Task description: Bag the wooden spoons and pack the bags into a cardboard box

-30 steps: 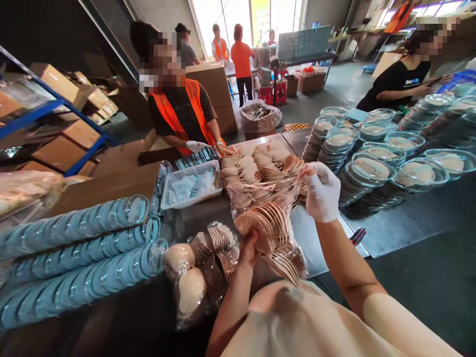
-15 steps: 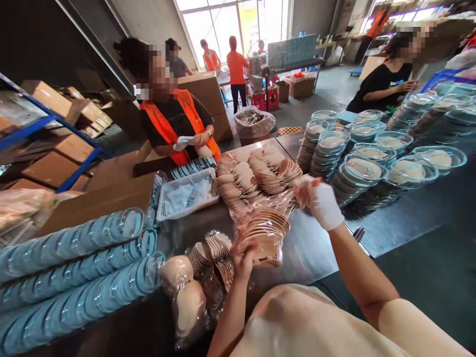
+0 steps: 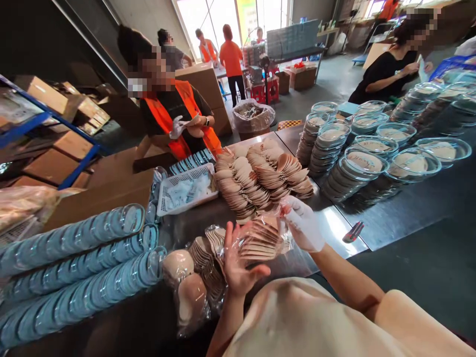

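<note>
A clear plastic bag of tan wooden spoons (image 3: 260,238) lies on its side just above the steel table (image 3: 334,225). My bare left hand (image 3: 238,263) cups its near end with the fingers spread. My right hand (image 3: 303,223), in a white glove, pinches the bag's far end. Behind the bag stands a big heap of loose wooden spoons (image 3: 260,178). A second sealed bag of spoons (image 3: 201,272) lies at the table's near left.
Rows of blue-rimmed clear lids (image 3: 74,267) lie at left, next to a white basket (image 3: 188,191). Stacks of clear lidded bowls (image 3: 357,158) fill the right. A red-black cutter (image 3: 353,231) lies on the table. A person in an orange vest (image 3: 174,119) stands opposite.
The bag came down from upright to lying flat near the table. My right hand dropped and moved closer to me; my left hand opened out under the bag's near end.
</note>
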Demonstrator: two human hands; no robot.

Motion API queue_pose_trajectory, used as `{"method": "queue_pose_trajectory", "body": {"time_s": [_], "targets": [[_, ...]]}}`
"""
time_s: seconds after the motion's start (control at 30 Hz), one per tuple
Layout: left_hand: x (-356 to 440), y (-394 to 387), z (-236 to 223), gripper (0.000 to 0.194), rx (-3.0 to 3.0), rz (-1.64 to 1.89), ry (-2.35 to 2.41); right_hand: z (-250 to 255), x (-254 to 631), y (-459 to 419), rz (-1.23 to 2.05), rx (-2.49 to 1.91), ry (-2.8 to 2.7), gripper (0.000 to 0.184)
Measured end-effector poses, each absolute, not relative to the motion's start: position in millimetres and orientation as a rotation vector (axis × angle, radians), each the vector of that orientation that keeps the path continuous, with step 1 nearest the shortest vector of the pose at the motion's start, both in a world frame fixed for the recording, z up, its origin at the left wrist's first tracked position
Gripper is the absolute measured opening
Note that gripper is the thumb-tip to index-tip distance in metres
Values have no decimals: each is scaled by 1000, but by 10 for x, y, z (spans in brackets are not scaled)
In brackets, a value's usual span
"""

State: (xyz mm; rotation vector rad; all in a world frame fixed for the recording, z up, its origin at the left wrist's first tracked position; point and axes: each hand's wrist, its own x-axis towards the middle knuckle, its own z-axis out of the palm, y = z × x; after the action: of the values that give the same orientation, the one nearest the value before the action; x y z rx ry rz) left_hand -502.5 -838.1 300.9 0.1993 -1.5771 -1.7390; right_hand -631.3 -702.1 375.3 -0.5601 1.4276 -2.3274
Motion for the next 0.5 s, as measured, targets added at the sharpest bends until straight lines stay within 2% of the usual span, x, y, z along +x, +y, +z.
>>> {"method": "queue_pose_trajectory", "body": {"time_s": [0.07, 0.1, 0.17, 0.23, 0.33, 0.4, 0.5], "targets": [[-5093, -8371, 3087, 46, 287, -1713, -1600, 3772, -6274, -6973, -2235, -659, 1558, 55], [-5128, -8362, 3102, 33, 339, -1694, -1569, 3796, -6285, -6915, -2167, -751, 1658, 54], [-5178, -8342, 3107, 38, 411, -1688, -1473, 3859, -6362, -6744, -1986, -1052, 1907, 50], [-5186, -8333, 3105, 36, 447, -1669, -1459, 3911, -6483, -6534, -1773, -1380, 2123, 43], [-5138, -8360, 3130, 29, 398, -1509, -1564, 3931, -6665, -6252, -1579, -1561, 2136, 42], [-5101, -8392, 3172, 27, 346, -1444, -1605, 3921, -6754, -6149, -1592, -1506, 1903, 43], [-5093, -8413, 3266, 29, 327, -1456, -1601, 3934, -6813, -6181, -1734, -1548, 1653, 33]]}}
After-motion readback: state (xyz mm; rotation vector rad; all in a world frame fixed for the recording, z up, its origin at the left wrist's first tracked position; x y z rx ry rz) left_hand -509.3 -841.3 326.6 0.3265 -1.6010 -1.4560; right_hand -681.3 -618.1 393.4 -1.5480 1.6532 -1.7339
